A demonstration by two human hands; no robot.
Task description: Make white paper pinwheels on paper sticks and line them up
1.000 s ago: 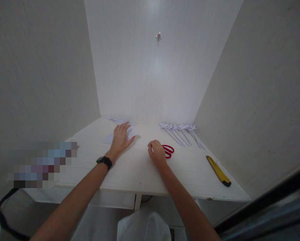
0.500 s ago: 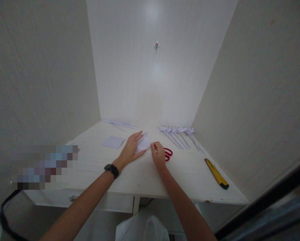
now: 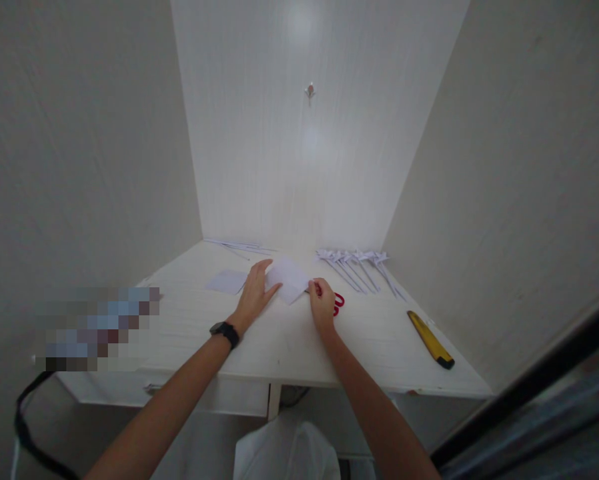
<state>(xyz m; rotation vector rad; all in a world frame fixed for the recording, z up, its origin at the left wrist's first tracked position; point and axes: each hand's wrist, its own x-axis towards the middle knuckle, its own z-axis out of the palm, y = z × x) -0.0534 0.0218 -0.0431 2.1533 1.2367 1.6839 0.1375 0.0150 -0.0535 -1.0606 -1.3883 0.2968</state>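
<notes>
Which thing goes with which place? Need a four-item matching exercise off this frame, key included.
Things:
1. yellow-and-black utility knife
2. cornerwise four-sided white paper sheet
3. black wristwatch
4. red-handled scissors

Places:
A. on the wrist of the left hand
B. partly hidden, handle loops showing just right of the right hand
C. near the right edge of the white table
D. flat between the two hands

Pairs: 1-C, 2-D, 3-A, 4-B
</notes>
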